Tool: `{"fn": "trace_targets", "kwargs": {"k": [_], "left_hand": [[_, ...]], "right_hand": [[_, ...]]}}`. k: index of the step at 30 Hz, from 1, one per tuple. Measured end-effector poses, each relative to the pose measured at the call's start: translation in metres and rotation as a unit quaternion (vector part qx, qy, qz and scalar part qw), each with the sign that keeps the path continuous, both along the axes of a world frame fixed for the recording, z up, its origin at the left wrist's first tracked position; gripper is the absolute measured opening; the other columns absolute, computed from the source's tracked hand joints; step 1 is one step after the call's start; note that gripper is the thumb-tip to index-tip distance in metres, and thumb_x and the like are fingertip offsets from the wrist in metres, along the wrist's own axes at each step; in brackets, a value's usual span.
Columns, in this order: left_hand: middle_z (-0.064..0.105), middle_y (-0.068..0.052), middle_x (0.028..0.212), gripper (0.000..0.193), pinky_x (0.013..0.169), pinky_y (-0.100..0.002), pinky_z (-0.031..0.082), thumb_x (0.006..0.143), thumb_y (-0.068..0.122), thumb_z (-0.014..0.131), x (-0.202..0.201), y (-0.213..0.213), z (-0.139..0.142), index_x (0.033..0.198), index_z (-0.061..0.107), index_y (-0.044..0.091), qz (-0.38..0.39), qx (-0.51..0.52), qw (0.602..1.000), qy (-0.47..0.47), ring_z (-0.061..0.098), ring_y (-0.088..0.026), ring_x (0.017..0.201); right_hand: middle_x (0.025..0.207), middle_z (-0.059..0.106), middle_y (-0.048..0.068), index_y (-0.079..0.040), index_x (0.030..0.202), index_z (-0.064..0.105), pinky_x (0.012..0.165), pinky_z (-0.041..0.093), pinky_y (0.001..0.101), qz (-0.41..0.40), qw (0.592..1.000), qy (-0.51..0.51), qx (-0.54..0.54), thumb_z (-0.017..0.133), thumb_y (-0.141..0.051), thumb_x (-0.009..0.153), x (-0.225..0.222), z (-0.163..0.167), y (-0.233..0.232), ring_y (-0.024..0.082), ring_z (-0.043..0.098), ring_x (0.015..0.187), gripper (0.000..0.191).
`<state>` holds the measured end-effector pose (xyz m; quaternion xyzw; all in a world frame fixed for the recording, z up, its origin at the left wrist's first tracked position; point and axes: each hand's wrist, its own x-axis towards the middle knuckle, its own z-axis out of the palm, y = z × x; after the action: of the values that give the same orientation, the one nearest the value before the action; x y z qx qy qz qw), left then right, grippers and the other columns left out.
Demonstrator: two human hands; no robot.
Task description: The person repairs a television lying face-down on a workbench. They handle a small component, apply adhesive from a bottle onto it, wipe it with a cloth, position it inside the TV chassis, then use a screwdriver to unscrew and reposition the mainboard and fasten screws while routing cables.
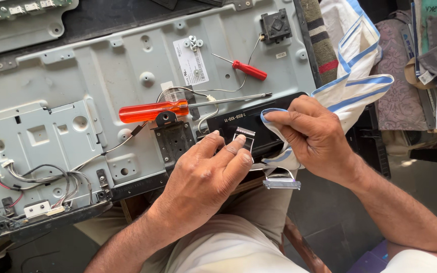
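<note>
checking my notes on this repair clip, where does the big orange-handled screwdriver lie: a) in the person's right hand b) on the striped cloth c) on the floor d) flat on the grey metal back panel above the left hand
d: the big orange-handled screwdriver lies flat on the grey metal back panel, just above the left hand, while the right hand grips a white cloth with blue stripes.

Grey metal back panel (127, 65) with two red-handled screwdrivers (154, 111), screws (194, 42), loose wires (51, 177).
</note>
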<state>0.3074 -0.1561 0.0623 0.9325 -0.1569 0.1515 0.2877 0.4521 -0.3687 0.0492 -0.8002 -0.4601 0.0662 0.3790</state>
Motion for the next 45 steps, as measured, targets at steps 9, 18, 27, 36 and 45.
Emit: {"fn": "trace_targets", "kwargs": {"k": [9,18,27,36,45], "left_hand": [[0.071,-0.015,0.118,0.023,0.079,-0.041,0.055,0.085,0.004,0.070,0.004,0.001,0.007,0.103,0.057,0.001,-0.014,0.004,0.998,0.055,0.061,-0.029,0.087],[0.070,-0.016,0.121,0.026,0.094,-0.046,0.055,0.084,0.007,0.070,0.005,0.001,0.007,0.106,0.057,0.001,-0.008,0.012,1.000,0.024,0.063,-0.034,0.097],[0.070,-0.015,0.121,0.024,0.094,-0.045,0.055,0.085,0.006,0.070,0.003,0.002,0.007,0.105,0.058,0.001,-0.016,0.004,1.000,0.026,0.064,-0.033,0.100],[0.071,-0.013,0.121,0.023,0.092,-0.042,0.057,0.085,0.006,0.071,0.006,0.002,0.005,0.103,0.058,0.002,-0.005,0.010,1.000,0.004,0.065,-0.032,0.104],[0.072,-0.015,0.121,0.024,0.090,-0.042,0.057,0.084,0.006,0.071,0.004,0.002,0.006,0.104,0.059,0.001,-0.009,0.000,1.000,0.026,0.065,-0.034,0.103]], "right_hand": [[0.076,0.050,-0.001,-0.010,0.117,0.075,0.075,0.040,0.0335,0.059,0.998,-0.019,0.001,0.075,-0.004,0.092,0.005,0.001,-0.002,0.017,0.051,0.075,0.026],[0.080,0.052,0.000,-0.013,0.121,0.074,0.079,0.039,0.0396,0.150,0.974,-0.155,-0.069,0.075,-0.003,0.074,0.007,0.005,0.008,0.021,0.051,0.079,0.048],[0.080,0.050,-0.001,-0.014,0.122,0.073,0.080,0.038,0.0399,0.113,0.980,-0.153,-0.055,0.075,-0.003,0.077,0.006,0.003,0.013,0.021,0.050,0.079,0.046],[0.081,0.052,0.001,-0.012,0.124,0.073,0.077,0.038,0.0407,0.133,0.969,-0.188,-0.088,0.073,-0.003,0.072,0.010,0.006,0.017,0.023,0.053,0.081,0.053],[0.080,0.051,0.000,-0.017,0.126,0.073,0.078,0.041,0.0412,0.164,0.967,-0.176,-0.079,0.073,-0.002,0.074,0.016,0.002,0.016,0.022,0.054,0.082,0.054]]}}
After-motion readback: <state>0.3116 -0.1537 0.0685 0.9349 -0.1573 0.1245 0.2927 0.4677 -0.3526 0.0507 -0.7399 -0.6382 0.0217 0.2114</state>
